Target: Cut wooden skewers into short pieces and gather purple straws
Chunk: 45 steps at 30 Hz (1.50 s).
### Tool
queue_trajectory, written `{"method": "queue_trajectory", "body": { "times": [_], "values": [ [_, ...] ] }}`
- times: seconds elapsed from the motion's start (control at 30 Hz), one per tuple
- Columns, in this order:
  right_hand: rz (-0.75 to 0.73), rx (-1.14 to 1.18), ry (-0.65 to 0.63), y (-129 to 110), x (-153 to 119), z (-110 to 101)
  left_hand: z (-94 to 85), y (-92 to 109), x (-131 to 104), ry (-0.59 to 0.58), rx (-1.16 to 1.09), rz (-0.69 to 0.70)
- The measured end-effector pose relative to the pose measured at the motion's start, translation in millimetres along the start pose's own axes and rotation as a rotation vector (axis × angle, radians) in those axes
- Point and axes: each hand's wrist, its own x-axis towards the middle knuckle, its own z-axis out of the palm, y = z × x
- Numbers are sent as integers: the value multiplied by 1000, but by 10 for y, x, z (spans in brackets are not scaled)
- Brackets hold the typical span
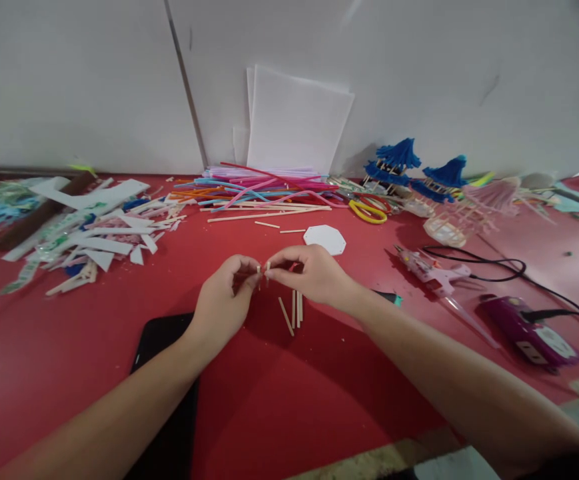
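In the middle of the red table my left hand (224,297) and my right hand (314,275) meet almost fingertip to fingertip. Each pinches a short, thin wooden stick: the left stick (258,269) and the right stick (268,265) are held close to upright, mostly hidden by my fingers. Whether the two sticks touch I cannot tell. Below my right hand lie several short wooden sticks (285,316) on the table. A white octagonal card (325,239) with small holes near its edge lies just beyond that hand.
Pipe cleaners (269,187) and long sticks lie along the wall. White scraps (104,243) are piled at left beside a brown tray (29,230). Right are yellow-handled scissors (368,212), small blue-roofed models (394,163), a glue gun (434,273) and a purple power strip (532,333). A black phone-like slab (169,413) lies under my left forearm.
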Motion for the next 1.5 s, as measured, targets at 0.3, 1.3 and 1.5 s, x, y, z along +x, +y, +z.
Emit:
{"method": "queue_trajectory", "body": {
  "times": [0.3, 1.3, 1.5],
  "values": [
    [-43, -117, 4, 37, -80, 112, -21, 52, -40, -8, 70, 39],
    [-204, -397, -56, 36, -94, 115, -15, 122, -114, -16, 193, 80],
    [-167, -329, -33, 42, -98, 133, -28, 98, -79, -21, 141, 18]
  ]
}}
